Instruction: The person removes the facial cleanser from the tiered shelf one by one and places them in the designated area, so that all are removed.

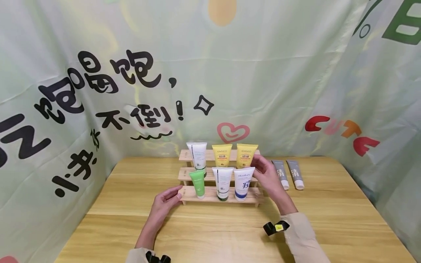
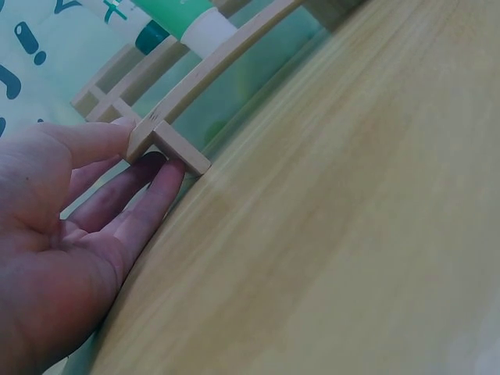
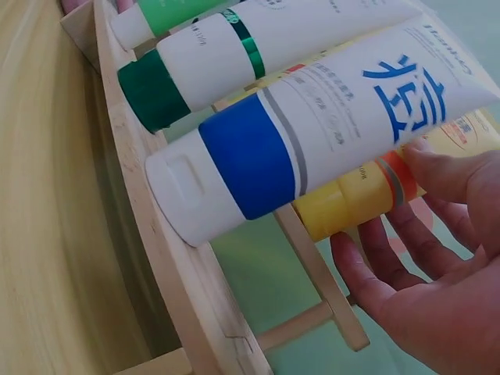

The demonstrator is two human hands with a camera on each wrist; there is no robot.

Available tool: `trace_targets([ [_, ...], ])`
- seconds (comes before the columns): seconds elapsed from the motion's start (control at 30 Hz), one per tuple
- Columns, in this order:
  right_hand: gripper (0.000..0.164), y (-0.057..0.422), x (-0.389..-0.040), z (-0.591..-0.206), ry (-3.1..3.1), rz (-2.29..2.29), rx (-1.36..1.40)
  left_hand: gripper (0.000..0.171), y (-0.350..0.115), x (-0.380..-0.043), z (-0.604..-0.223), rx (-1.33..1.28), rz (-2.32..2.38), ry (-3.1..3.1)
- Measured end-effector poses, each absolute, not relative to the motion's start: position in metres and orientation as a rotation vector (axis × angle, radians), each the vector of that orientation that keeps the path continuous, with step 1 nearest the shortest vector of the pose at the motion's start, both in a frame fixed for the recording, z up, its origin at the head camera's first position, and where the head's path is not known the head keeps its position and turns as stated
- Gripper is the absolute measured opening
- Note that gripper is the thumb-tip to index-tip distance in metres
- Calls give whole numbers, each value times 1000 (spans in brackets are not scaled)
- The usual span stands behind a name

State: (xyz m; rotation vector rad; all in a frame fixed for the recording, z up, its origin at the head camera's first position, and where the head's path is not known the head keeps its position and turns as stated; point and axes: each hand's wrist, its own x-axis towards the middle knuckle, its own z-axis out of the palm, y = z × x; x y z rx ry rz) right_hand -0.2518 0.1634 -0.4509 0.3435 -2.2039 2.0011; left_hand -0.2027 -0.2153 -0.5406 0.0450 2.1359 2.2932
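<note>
Head view first: the left hand [image 1: 165,201] is at the near left corner of the wooden rack [image 1: 209,193], and the right hand [image 1: 268,177] is up at the right end, on the right-hand yellow tube [image 1: 246,154]. Right in front of that stands the white-and-blue tube [image 1: 243,184], and there's the hazard: a careless knuckle could tip it. Two grey tubes [image 1: 280,174] lie on the table [image 1: 210,233] just beside the right hand.

Over to the left wrist: thumb over the rack's end, fingers tucked underneath, a pinch on the wood. Nice brace; light pressure should do, with the leg [image 2: 183,148] flat on the table.

And the right wrist: thumb on one side of the yellow tube, fingers curled round the other, its cap end near the tier behind the front one. Whether it bears full weight there, I can't tell. Best play: grip low, square it up, seat the cap flat, then ease the fingers out sideways, away from the white-and-blue tube.
</note>
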Motion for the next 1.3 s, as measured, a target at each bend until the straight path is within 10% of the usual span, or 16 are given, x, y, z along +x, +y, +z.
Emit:
trace_targets([
  [1.3, 63, 211, -236, -427, -2077, 2285, 266, 43, -215, -204, -540, 18, 2288, 2137],
])
